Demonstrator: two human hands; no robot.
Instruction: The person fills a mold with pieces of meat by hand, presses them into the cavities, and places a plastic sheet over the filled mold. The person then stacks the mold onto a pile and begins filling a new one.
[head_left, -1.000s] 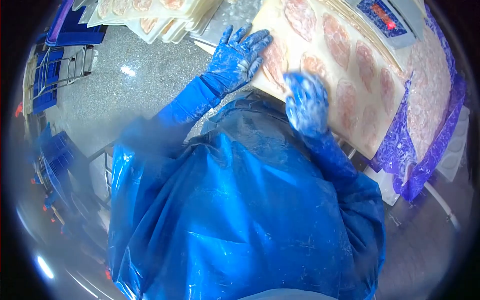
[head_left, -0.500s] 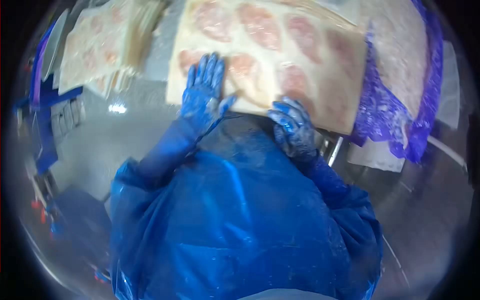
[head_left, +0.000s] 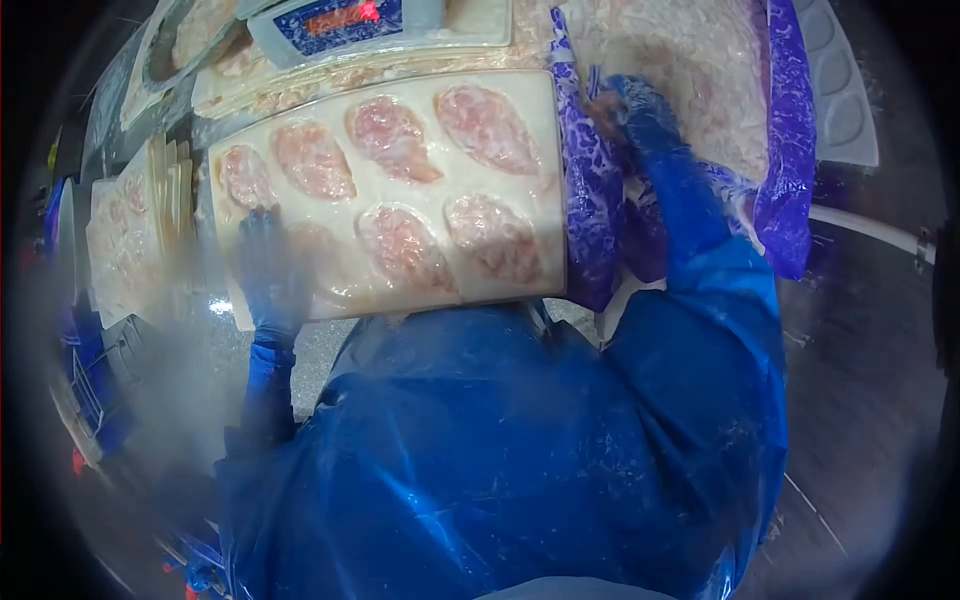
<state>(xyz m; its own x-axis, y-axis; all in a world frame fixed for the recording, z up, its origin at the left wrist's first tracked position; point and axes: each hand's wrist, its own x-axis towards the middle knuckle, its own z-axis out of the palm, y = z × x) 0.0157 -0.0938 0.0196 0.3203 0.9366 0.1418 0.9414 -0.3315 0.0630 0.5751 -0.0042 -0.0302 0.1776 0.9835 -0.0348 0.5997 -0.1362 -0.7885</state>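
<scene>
A white moulded tray point(head_left: 335, 215) lies before me, with several teardrop hollows holding pale pink raw meat point(head_left: 405, 245). My left hand point(head_left: 265, 265), in a blue glove, lies flat on the tray's front left part. Its fingers are stretched out and somewhat blurred, partly covering the front left hollow. Beyond the tray's right edge, my gloved right hand point(head_left: 640, 108) reaches into a mass of pale minced meat point(head_left: 715, 80) inside a purple plastic liner point(head_left: 785, 150). Its fingers are curled, with pinkish meat at their tips.
A scale with a red lit display point(head_left: 345, 20) stands behind the tray, over stacked white trays point(head_left: 480, 35). More trays point(head_left: 125, 235) lean together at the left. A white moulded sheet point(head_left: 845, 90) sits beyond the liner. A pale pipe point(head_left: 870, 228) runs at the right.
My right hand has left the tray's front edge and moved right and away into the lined meat. My left hand stays flat on the tray. The view has shifted, showing the scale.
</scene>
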